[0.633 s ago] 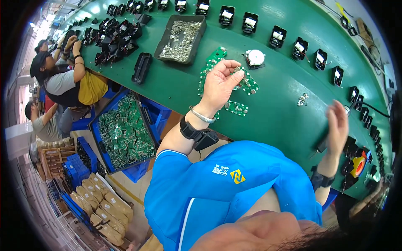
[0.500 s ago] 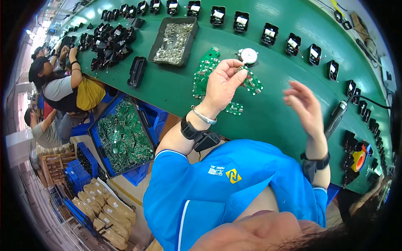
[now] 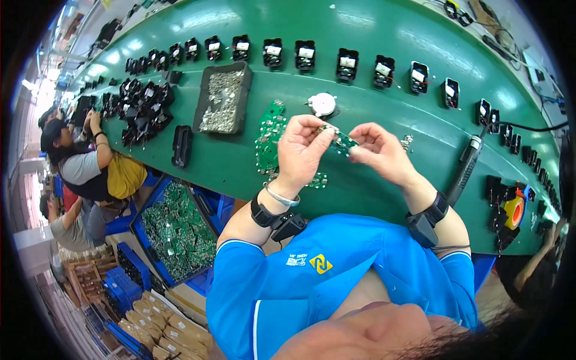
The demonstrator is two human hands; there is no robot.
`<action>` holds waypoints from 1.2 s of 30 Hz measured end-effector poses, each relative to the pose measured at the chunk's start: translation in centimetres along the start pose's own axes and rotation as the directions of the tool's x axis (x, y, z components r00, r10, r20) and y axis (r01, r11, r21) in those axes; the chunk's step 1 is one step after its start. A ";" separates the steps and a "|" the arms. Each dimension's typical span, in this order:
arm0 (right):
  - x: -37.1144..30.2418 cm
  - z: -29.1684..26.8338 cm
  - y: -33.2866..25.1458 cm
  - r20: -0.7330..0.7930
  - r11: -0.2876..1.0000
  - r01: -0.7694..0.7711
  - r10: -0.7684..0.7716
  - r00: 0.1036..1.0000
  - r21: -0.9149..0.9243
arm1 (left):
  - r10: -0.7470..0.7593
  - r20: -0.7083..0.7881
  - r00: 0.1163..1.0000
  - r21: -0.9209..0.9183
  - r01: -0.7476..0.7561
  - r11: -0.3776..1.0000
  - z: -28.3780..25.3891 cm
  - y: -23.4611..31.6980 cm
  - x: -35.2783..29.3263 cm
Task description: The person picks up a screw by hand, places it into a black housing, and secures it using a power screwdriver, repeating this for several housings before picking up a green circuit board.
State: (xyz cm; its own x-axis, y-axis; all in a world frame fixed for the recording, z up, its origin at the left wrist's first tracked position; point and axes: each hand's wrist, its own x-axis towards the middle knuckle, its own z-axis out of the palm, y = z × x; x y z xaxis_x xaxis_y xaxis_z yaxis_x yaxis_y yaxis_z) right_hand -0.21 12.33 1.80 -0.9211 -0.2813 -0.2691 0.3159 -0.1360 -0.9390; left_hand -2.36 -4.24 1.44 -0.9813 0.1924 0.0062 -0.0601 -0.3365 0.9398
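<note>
A small green circuit board is held up over the bench between my two hands. My left hand pinches its left end between thumb and fingers. On its right end my right hand closes with thumb and fingertips, covering part of it. Several more green boards lie by my left hand, and another board is partly hidden under that wrist. Beyond my fingers stands a white round part with a dark base. A few small metal pieces lie right of my right hand.
A grey tray of small metal parts sits left, beside a black casing. Open black housings line the green bench. A corded tool lies right. A blue crate holds boards. Co-workers sit far left.
My right hand has come in from the right, where it was open and apart, and now grips the board too. The view has shifted, moving the bench left in the picture.
</note>
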 end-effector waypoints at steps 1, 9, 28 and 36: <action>0.1 -0.2 0.1 0.045 0.999 -0.037 0.036 0.998 0.033 | 0.002 0.012 1.000 0.009 -0.002 1.000 0.0 -0.1 0.2; -1.6 -3.3 -0.2 -0.012 0.984 -0.141 0.140 0.990 -0.106 | -0.054 0.463 0.885 0.604 -0.271 0.749 1.2 1.0 0.0; -15.3 -17.6 4.9 -0.842 0.802 -0.439 -0.139 0.522 -0.405 | -0.004 0.457 0.889 0.586 -0.297 0.754 2.9 -0.8 -0.8; -15.0 -16.5 2.9 -0.743 0.848 -0.375 -0.033 0.669 -0.375 | -0.006 0.421 0.907 0.623 -0.284 0.729 1.7 -0.8 -1.5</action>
State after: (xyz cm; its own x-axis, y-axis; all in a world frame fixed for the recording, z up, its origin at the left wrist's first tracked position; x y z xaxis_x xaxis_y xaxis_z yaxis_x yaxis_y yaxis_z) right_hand 10.77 31.84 -0.42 -0.7955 0.5219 -0.3079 0.5275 0.3463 -0.7758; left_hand -0.51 -2.65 1.28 -0.8124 0.5651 0.1437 0.3490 0.2739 0.8962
